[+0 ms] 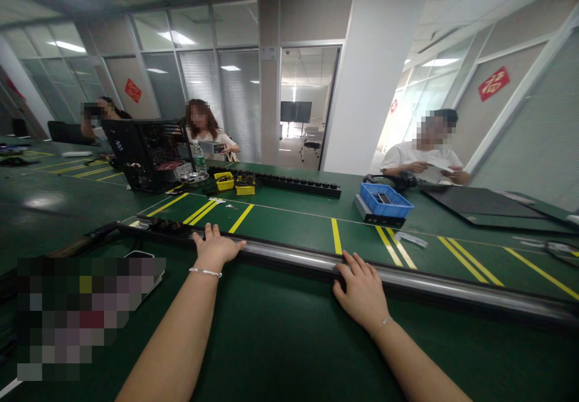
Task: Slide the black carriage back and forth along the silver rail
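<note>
Two arms are reaching forward over the green table (280,341). Left hand (216,248) and right hand (359,293) are resting palm-down, fingers loosely spread, on the long metal bar (289,258) lying across the table.

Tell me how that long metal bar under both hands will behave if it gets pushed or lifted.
The metal bar looks rigid: it runs straight across the green table. Its rounded, shiny face suggests it may roll and feel slippery. It is probably heavy, given its length. The left hand and right hand rest flat on it.
</note>
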Motion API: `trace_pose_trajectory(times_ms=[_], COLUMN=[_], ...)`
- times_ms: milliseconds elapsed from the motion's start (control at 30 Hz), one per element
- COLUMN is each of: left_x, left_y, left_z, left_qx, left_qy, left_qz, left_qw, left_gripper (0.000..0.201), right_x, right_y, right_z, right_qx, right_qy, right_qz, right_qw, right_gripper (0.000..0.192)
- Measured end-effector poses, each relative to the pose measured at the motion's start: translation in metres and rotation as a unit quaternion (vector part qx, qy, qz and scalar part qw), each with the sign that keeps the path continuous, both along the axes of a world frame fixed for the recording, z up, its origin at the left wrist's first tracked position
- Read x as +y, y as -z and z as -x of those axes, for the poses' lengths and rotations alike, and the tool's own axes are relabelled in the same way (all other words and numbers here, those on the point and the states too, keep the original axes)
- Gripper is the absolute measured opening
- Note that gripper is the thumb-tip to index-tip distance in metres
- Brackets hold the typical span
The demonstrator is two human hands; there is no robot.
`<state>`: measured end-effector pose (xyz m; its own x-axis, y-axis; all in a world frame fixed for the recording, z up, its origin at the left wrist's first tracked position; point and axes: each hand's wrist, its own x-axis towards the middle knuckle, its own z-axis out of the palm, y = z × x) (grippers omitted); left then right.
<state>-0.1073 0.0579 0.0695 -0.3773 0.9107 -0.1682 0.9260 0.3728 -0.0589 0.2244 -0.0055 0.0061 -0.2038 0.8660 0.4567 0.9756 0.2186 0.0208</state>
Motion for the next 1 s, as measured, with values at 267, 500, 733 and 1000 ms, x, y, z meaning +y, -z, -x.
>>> trace_pose_trajectory(times_ms=[267, 500, 733, 1000], left_x=[0.004, 0.003, 0.004, 0.01], left_y=[0.01, 0.013, 0.016, 0.03], left_z=[0.015, 0.014, 0.017, 0.042], left_qx=[0.007, -0.026, -0.085, -0.092], left_qy=[-0.062, -0.069, -0.041, -0.072], left_qz=[-0.054, -0.101, -0.108, -0.178], left_qw=[0.997, 0.992, 0.99, 0.977], left_gripper=[0.076, 0.065, 0.07, 0.071], right_x=[0.001, 0.002, 0.0, 0.001], right_y=[0.0, 0.001, -0.001, 0.0], right_z=[-0.001, -0.001, -0.001, -0.002], right_qx=[0.001, 0.003, 0.002, 0.001], right_qy=[-0.004, -0.006, -0.009, -0.008], right_qz=[-0.003, 0.0, 0.001, -0.001], right_qw=[1.0, 1.0, 1.0, 1.0], right_gripper=[0.029, 0.03, 0.029, 0.029])
